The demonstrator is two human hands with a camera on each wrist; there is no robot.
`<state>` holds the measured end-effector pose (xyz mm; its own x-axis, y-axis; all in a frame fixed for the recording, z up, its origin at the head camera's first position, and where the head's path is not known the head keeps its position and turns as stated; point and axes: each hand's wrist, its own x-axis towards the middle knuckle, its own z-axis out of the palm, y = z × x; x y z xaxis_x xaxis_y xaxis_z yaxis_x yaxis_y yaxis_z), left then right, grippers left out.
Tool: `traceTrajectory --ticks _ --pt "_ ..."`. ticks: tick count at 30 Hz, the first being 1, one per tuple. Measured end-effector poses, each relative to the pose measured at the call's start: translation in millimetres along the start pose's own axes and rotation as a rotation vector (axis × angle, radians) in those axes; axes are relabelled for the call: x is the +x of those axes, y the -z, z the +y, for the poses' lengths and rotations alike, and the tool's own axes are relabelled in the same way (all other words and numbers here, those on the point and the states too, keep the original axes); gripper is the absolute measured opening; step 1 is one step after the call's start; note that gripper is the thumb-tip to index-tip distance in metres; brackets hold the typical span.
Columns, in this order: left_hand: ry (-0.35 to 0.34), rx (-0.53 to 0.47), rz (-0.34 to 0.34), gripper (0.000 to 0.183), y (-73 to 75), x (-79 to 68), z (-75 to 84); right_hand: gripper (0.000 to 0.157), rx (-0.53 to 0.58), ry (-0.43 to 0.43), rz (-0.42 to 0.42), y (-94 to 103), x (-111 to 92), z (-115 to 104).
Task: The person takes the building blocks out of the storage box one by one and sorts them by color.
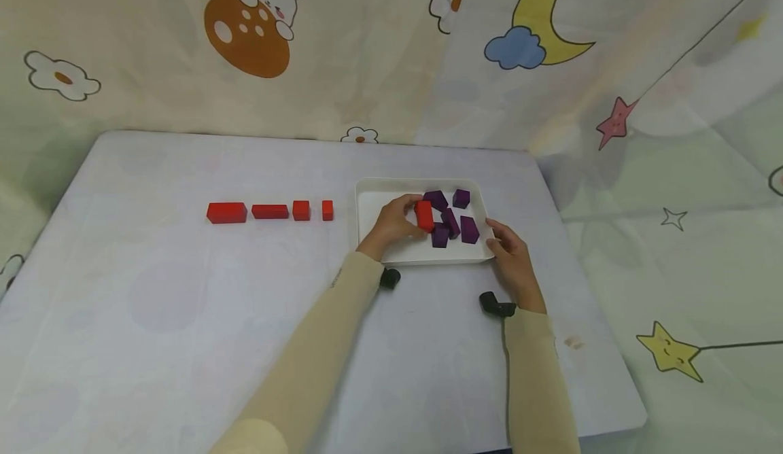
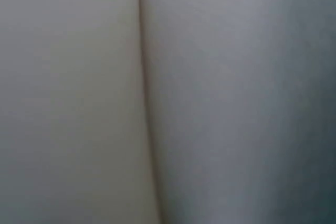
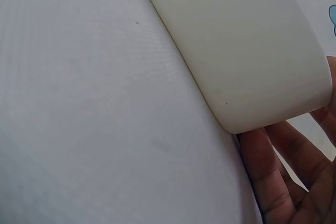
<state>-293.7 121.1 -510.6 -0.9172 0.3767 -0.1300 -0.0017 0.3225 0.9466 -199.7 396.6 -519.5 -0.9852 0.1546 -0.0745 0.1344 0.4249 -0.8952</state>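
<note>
My left hand [image 1: 393,224] pinches a red block [image 1: 424,216] between thumb and fingers, over the white tray [image 1: 372,199]. Purple blocks of differing shapes lie in the tray's right half, among them a cube-like block [image 1: 461,198] at the back corner and a slanted block [image 1: 470,230] near the right wall. At the tray's right end, my right hand [image 1: 512,257] grips the rim. The right wrist view has this hand's fingers [image 3: 265,174] against the tray's outer wall [image 3: 252,56], low by the table. Close up and blurred, a pale wall [image 2: 68,98] fills much of the left wrist view.
Left of the tray, a row of red blocks stands on the white table [image 1: 183,345]: a large bar [image 1: 226,213], a thinner bar [image 1: 270,211], a cube [image 1: 301,211] and a small block [image 1: 327,210]. A patterned cloth [image 1: 367,53] hangs behind the table.
</note>
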Motion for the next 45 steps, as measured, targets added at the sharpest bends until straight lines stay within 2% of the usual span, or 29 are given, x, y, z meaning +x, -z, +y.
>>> traceTrajectory --ticks 3,7,15,19,24,28,32,38,45 --pt "0.002 0.023 0.019 0.084 1.0 -1.8 0.4 0.048 0.003 0.011 -0.001 -1.2 -1 -2" --pt "-0.013 -0.007 0.018 0.081 4.5 -8.0 5.3 0.048 0.002 0.035 -0.003 -1.7 -2 -3" --pt "-0.132 -0.088 -0.068 0.079 15.4 -25.8 24.1 0.05 -0.024 0.009 -0.005 0.5 -3 -5" --pt "-0.214 -0.109 -0.109 0.079 29.1 -41.5 31.3 0.05 -0.043 0.002 -0.004 -0.8 -3 -7" --pt "-0.297 -0.106 -0.132 0.077 51.3 -62.6 32.1 0.05 -0.055 -0.003 -0.004 -1.7 -3 -8" --pt "-0.31 -0.083 -0.116 0.075 74.4 -81.4 28.3 0.05 -0.06 -0.012 0.002 -2.4 -5 -9" --pt "-0.277 -0.052 -0.03 0.073 104.4 -102.8 21.5 0.05 -0.06 -0.007 0.002 -4.1 -4 -8" --pt "-0.142 0.022 0.162 0.074 158.4 -136.9 6.3 0.05 -0.055 0.008 -0.014 -5.8 -4 -6" --pt "-0.05 0.085 0.239 0.078 225.1 -170.9 -15.4 0.051 -0.047 -0.013 -0.007 -4.4 -5 -6"
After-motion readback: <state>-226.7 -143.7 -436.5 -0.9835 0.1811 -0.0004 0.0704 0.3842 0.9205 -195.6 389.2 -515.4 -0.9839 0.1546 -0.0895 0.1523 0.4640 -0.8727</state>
